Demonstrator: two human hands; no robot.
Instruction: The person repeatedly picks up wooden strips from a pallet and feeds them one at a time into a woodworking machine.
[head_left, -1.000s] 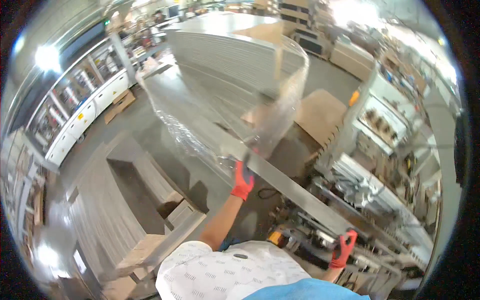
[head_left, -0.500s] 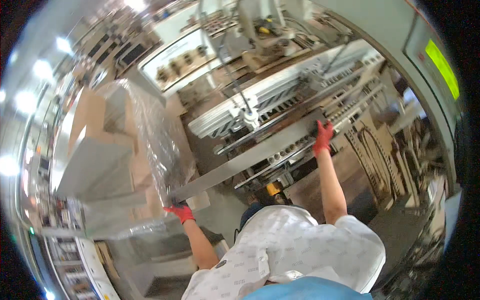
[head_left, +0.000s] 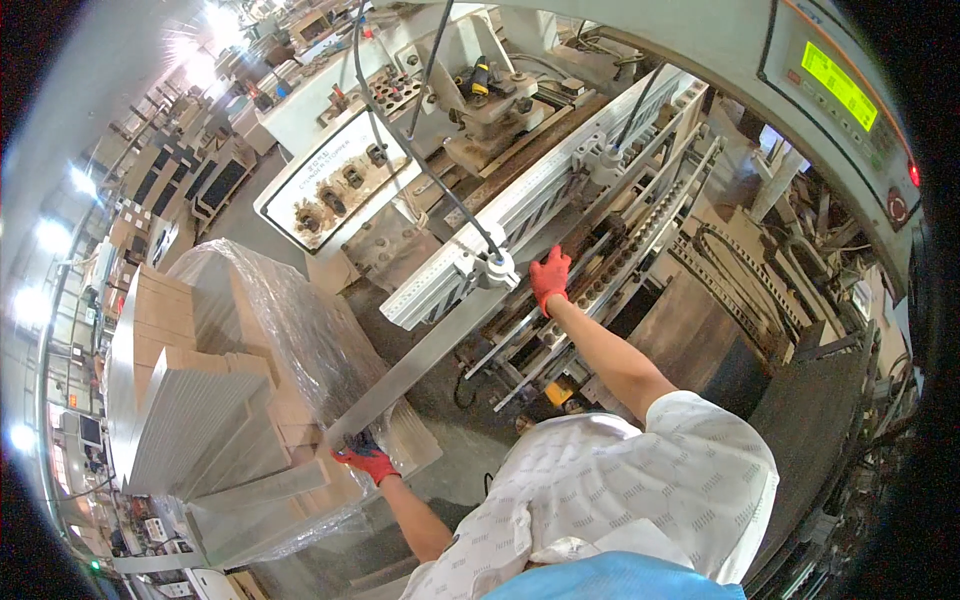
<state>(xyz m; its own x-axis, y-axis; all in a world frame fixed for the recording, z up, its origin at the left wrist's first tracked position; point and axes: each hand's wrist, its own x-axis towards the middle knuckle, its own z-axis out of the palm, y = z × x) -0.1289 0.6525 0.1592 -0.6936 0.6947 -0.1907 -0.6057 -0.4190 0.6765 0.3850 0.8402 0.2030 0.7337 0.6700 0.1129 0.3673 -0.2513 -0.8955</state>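
Observation:
A long, narrow grey board [head_left: 425, 362] runs diagonally from the lower left to the machine, its far part under the white slotted rail [head_left: 450, 285]. My left hand [head_left: 367, 458], in a red glove with a dark palm, is closed on the board's lower left end. My right hand [head_left: 549, 280], also red-gloved, reaches to the board's near edge by the rail. Its fingers are spread against the board and point away from me. A round clamp fitting [head_left: 495, 270] on the rail sits just left of that hand.
Stacked flat boards [head_left: 195, 420] and cardboard under clear plastic wrap [head_left: 300, 330] stand at the left. A control panel [head_left: 840, 85] with a lit green screen hangs upper right. Black cables [head_left: 440, 185] cross above the rail. A cable chain [head_left: 745, 275] lies right of the machine.
The board has moved away from me, its far part now under the rail. My right hand has shifted left along it and its fingers have spread. My left hand still holds the lower end.

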